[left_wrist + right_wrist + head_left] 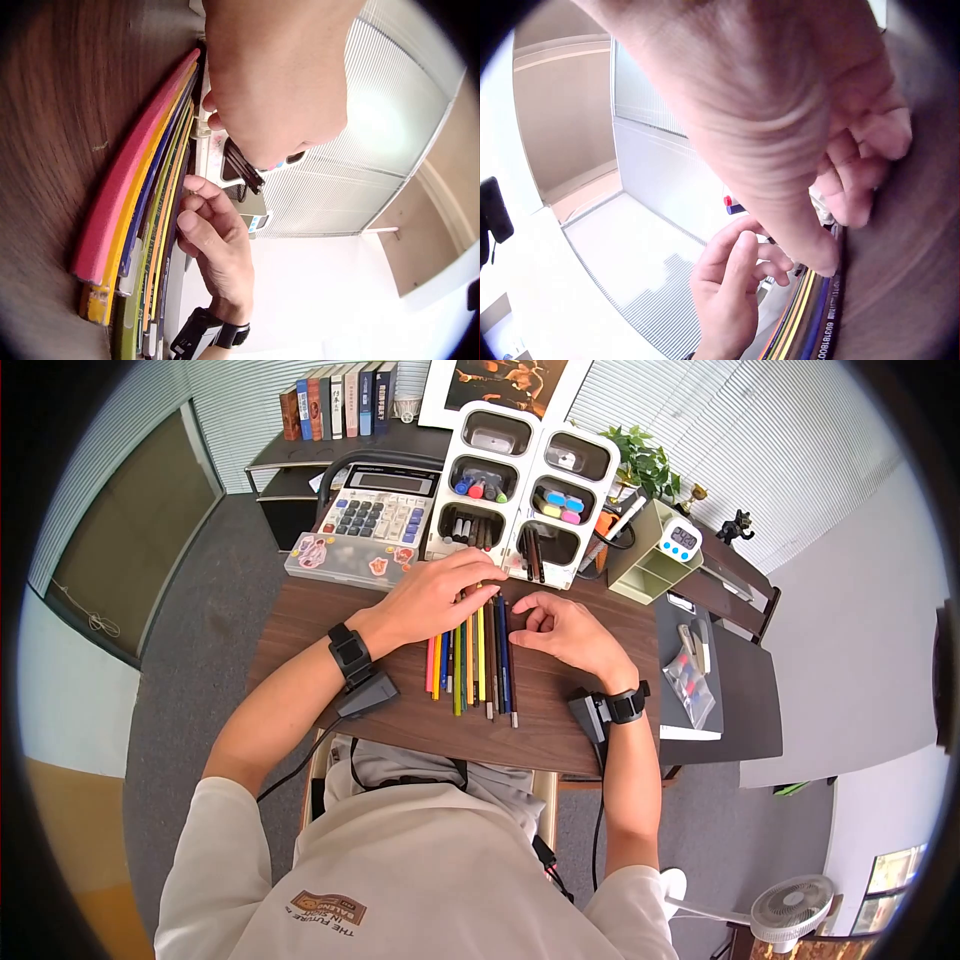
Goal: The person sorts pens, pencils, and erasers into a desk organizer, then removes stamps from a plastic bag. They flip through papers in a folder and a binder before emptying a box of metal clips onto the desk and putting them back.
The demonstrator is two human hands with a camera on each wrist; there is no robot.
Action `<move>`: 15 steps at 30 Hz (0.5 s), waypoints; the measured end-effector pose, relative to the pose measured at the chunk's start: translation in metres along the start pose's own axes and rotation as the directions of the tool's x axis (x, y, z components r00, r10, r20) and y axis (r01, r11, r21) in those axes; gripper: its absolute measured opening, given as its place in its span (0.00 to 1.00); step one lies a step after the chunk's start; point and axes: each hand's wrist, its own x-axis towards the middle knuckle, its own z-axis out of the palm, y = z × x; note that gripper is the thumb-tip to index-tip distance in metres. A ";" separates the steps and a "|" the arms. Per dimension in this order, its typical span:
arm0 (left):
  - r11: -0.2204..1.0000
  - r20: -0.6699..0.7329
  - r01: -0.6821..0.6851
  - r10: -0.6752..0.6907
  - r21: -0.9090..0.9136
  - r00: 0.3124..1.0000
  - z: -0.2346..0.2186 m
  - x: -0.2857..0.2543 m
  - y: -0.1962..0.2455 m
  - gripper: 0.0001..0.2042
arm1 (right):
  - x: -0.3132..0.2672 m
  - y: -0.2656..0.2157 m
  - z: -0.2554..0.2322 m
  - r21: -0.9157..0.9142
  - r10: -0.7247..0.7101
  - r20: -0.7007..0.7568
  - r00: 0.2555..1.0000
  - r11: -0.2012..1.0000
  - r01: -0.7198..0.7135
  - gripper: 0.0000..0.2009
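A row of several coloured pencils lies side by side on the brown desk, with a pink pencil at the left edge and a dark pencil with printed digits at the right. My left hand spreads loosely over the far ends of the row, fingers extended. On the right side, my right hand rests close beside the pencils, its fingers bent loosely and the thumb tip right at the dark pencil. Neither hand grips a pencil. The left fingertips are partly hidden in the left wrist view.
Behind the pencils stands a white organizer with pens and markers in its compartments. A calculator and a stickered case are at the left. To the right are a green holder with a timer and a clear bag.
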 end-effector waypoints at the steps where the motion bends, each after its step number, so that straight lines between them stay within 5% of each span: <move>1: 1.000 0.002 0.002 -0.002 -0.002 1.000 0.000 0.000 0.000 0.09 | 0.000 0.001 0.000 0.001 0.000 0.000 1.000 1.000 0.000 0.20; 15: 1.000 -0.012 -0.021 0.021 0.003 1.000 0.001 0.000 -0.002 0.08 | 0.002 0.002 0.005 -0.061 -0.062 -0.048 0.997 0.996 0.060 0.18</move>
